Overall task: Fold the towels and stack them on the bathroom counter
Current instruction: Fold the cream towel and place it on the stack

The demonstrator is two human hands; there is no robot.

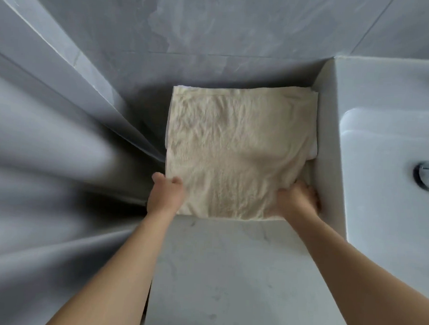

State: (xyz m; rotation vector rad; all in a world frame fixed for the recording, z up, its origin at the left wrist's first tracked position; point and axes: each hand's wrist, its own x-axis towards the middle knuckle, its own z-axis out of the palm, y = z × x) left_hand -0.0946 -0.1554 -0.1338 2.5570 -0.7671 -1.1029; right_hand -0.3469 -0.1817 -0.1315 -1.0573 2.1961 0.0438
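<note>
**Folded towel at the back of the counter**

The cream towel point(236, 151) lies folded on the pale counter point(227, 275), its right edge touching the sink wall point(328, 143), its far edge near the tiled wall point(215, 25). The left hand point(166, 192) grips the near left corner. The right hand point(297, 199) grasps the near right corner. White cloth point(313, 150) shows under the towel. Bare counter lies in front.

No text, label, brand, number or sign could be read anywhere in the head view.
</note>
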